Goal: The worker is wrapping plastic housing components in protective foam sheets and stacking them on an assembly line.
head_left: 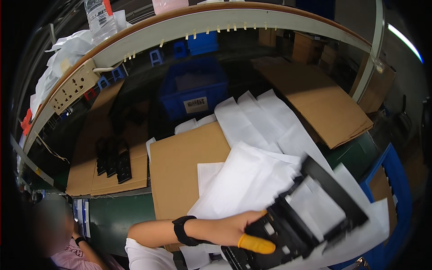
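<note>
My left hand (pixel 236 229), with a black band on its wrist and a yellow finger cot, grips a black plastic frame (pixel 288 218) at its near left part. The frame is tilted and smeared by motion, with a large rectangular opening through which white shows. Beneath and behind it lie white sheets or sleeves (pixel 245 180), spread in overlapping layers. A flat brown cardboard sheet (pixel 180 166) lies to their left, partly under them. My right hand does not show; only a small shiny metal thing (pixel 361 262) appears at the lower right edge, its kind unclear.
Several black parts (pixel 118 164) lie on cardboard at the left. A blue bin (pixel 195 87) stands behind the sheets. More cardboard (pixel 319 99) and a blue crate (pixel 400 189) are at the right. A shelf beam (pixel 234 18) crosses above. Another person (pixel 74 252) sits at lower left.
</note>
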Tool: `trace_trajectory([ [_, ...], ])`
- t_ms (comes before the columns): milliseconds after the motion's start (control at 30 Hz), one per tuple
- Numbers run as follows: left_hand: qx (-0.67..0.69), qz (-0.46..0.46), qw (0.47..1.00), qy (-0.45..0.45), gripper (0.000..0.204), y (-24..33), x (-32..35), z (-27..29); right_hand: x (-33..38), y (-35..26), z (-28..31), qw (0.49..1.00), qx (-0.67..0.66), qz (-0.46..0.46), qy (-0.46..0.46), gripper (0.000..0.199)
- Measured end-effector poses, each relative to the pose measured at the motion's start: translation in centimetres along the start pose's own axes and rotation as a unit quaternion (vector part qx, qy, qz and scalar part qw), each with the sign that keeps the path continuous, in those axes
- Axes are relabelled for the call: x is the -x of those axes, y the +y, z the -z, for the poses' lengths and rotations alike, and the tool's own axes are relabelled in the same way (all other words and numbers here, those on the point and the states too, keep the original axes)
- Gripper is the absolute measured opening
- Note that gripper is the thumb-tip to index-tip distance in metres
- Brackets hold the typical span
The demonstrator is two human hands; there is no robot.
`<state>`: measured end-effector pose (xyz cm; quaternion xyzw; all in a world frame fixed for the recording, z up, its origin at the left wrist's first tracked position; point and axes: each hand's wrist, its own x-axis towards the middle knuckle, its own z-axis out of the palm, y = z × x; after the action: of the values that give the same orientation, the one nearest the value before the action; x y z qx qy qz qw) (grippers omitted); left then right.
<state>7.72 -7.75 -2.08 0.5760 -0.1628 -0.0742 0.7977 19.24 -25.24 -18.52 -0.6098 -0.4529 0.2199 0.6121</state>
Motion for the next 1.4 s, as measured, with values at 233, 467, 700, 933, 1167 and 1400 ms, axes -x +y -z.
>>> trace_trajectory([
  [233,-0.001,0.19,0.902,0.389,0.041,-2.2,1.2,5.1,-1.2,-2.3,0.0,0.999,0.03,0.033,0.004,0.031],
  [467,-0.171,0.175,0.852,0.463,0.043,-3.1,3.9,6.7,-1.6,-4.6,1.4,1.0,0.01,0.003,-0.005,0.049],
  [700,-0.564,0.243,0.707,0.351,0.048,-2.8,1.7,3.4,-2.0,-4.7,1.3,0.994,0.083,0.015,-0.065,0.06],
  [933,-0.754,0.174,0.576,0.265,0.054,-3.1,-2.2,0.6,-1.7,-4.3,0.7,0.992,0.092,0.029,-0.076,0.057],
  [1167,-0.674,0.102,0.634,0.365,0.051,-2.4,-1.1,2.2,-0.9,-3.0,0.8,0.995,0.087,-0.036,-0.018,0.022],
  [1400,-0.651,0.301,0.627,0.303,0.06,-3.8,4.0,5.5,-1.2,-3.7,0.4,0.997,0.022,-0.065,0.02,0.02],
])
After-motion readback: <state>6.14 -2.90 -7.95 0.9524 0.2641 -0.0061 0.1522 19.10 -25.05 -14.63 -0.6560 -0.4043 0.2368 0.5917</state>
